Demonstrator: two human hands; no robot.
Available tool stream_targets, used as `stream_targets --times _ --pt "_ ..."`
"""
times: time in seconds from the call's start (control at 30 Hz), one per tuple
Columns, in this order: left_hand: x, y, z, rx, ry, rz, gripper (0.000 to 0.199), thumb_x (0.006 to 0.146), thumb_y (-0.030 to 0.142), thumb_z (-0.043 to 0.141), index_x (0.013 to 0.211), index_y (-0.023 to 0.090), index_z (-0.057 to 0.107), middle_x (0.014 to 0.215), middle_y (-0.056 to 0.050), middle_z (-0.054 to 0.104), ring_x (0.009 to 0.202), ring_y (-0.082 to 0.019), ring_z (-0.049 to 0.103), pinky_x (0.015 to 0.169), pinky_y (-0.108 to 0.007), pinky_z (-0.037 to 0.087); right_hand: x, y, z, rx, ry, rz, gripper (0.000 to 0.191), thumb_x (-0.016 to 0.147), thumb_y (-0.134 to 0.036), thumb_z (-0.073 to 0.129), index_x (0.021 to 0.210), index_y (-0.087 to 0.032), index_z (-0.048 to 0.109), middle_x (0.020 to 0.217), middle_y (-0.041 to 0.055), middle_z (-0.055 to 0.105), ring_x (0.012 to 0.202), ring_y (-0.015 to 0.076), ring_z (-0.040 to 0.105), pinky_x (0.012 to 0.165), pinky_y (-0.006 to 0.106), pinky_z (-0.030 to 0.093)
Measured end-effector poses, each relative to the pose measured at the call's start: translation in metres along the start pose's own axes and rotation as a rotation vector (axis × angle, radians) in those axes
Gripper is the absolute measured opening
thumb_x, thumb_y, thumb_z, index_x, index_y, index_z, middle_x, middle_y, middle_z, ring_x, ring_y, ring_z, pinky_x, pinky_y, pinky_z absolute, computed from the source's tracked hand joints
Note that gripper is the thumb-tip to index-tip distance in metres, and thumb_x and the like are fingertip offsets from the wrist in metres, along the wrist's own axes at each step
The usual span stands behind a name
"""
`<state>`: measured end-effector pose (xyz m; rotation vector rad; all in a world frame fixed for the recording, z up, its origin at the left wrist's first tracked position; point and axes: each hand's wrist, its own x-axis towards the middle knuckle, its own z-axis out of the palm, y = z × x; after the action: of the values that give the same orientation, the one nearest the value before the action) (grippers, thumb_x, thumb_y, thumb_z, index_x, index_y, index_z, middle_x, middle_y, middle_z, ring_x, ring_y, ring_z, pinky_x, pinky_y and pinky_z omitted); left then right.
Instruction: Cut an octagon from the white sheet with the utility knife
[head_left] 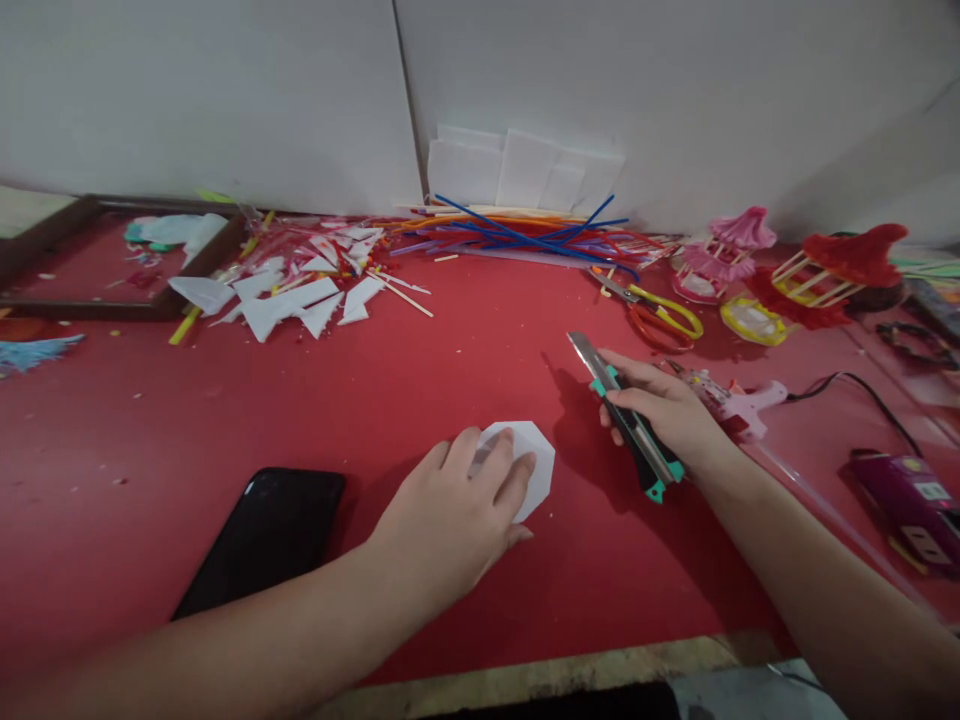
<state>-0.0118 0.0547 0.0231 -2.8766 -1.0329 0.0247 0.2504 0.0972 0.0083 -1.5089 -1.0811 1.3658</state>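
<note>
Near the middle of the red table (360, 400), the left hand (461, 500) lies over the white paper (536, 470), fingers slightly spread; to its right, the right hand (667, 410) grips the cutter (626, 415), blade pointing far-left.

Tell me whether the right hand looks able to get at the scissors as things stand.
Probably, but not freely: the scissors lie just beyond the right hand with nothing visible on top, yet that hand holds the cutter, which would likely need putting down first.
</note>
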Motion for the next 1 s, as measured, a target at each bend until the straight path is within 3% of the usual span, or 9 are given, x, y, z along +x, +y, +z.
stream_targets --times 0.17,0.3,0.43,0.5,0.6,0.7,0.77,0.9,1.0 --pt "0.002 -0.001 -0.005 -0.014 0.005 0.019 0.064 0.088 0.059 0.059 0.136 0.018 0.058 0.135 -0.015 0.061 0.101 -0.036 0.063 0.076 -0.047 0.058 -0.019 -0.002 0.012 -0.115 -0.145 0.066 0.072 0.075 -0.024 0.067 0.145 -0.023 0.051 0.061 -0.0026 0.067 0.045 0.0137 0.06 0.044 0.025 0.047" --pt "-0.001 -0.021 -0.015 -0.133 0.179 -0.083 0.07 0.09 0.067 0.049 0.14 0.017 0.05 0.138 -0.015 0.058 0.115 -0.038 0.059 0.086 -0.053 0.055 -0.025 -0.001 0.006 -0.165 -0.172 0.062 0.074 0.076 -0.028 0.067 0.147 -0.022 0.048 0.063 -0.0026 0.066 0.047 0.0129 0.06 0.045 0.025 0.047" --pt "-0.011 -0.028 -0.008 -0.233 0.276 -0.123 0.116 0.059 0.09 0.06 0.137 0.006 0.041 0.134 -0.027 0.056 0.124 -0.044 0.053 0.096 -0.058 0.051 -0.023 -0.001 -0.001 -0.183 -0.067 0.074 0.075 0.077 -0.03 0.067 0.148 -0.026 0.046 0.064 -0.0023 0.067 0.046 0.0136 0.061 0.043 0.025 0.047" --pt "-0.015 -0.024 0.002 -0.295 0.268 -0.085 0.119 0.05 0.083 0.074 0.134 0.008 0.039 0.136 -0.028 0.054 0.127 -0.046 0.051 0.098 -0.058 0.05 -0.022 0.0 -0.002 -0.181 -0.038 0.083 0.071 0.078 -0.03 0.067 0.146 -0.029 0.049 0.065 -0.0024 0.067 0.046 0.0138 0.061 0.043 0.025 0.048" --pt "-0.015 -0.017 0.016 -0.421 0.281 -0.063 0.095 0.06 0.059 0.086 0.128 0.014 0.037 0.134 -0.025 0.056 0.127 -0.042 0.051 0.1 -0.056 0.05 -0.019 0.001 -0.004 -0.151 0.0 0.09 0.067 0.079 -0.03 0.067 0.144 -0.032 0.051 0.066 -0.0024 0.067 0.047 0.0147 0.062 0.044 0.026 0.05" --pt "-0.008 -0.018 0.023 -0.572 0.324 -0.059 0.068 0.076 0.033 0.077 0.125 0.017 0.034 0.133 -0.023 0.055 0.123 -0.035 0.055 0.097 -0.052 0.052 -0.017 0.002 -0.005 -0.118 0.031 0.068 0.065 0.079 -0.03 0.068 0.143 -0.031 0.053 0.065 -0.0023 0.067 0.046 0.0151 0.062 0.044 0.027 0.049" --pt "-0.002 -0.022 0.024 -0.651 0.381 -0.016 0.061 0.08 0.025 0.07 0.127 0.018 0.031 0.137 -0.023 0.051 0.127 -0.032 0.053 0.099 -0.051 0.051 -0.016 0.002 -0.005 -0.104 0.031 0.066 0.066 0.079 -0.032 0.069 0.143 -0.03 0.054 0.063 -0.0023 0.066 0.046 0.0154 0.061 0.043 0.027 0.049" --pt "0.005 -0.029 0.024 -0.765 0.437 0.044 0.075 0.084 0.023 0.068 0.14 0.017 0.019 0.147 -0.026 0.042 0.139 -0.029 0.043 0.109 -0.052 0.044 -0.017 0.005 -0.005 -0.137 0.019 0.076 0.064 0.081 -0.038 0.068 0.142 -0.03 0.054 0.061 -0.0028 0.065 0.045 0.0155 0.06 0.043 0.027 0.049" --pt "0.003 -0.03 0.022 -0.784 0.365 -0.012 0.085 0.079 0.028 0.074 0.145 0.015 0.022 0.147 -0.024 0.043 0.137 -0.029 0.046 0.11 -0.049 0.045 -0.016 0.007 -0.007 -0.257 0.021 -0.059 0.053 0.081 -0.038 0.069 0.133 -0.034 0.062 0.083 0.0007 0.074 0.065 0.0171 0.068 0.056 0.029 0.055"
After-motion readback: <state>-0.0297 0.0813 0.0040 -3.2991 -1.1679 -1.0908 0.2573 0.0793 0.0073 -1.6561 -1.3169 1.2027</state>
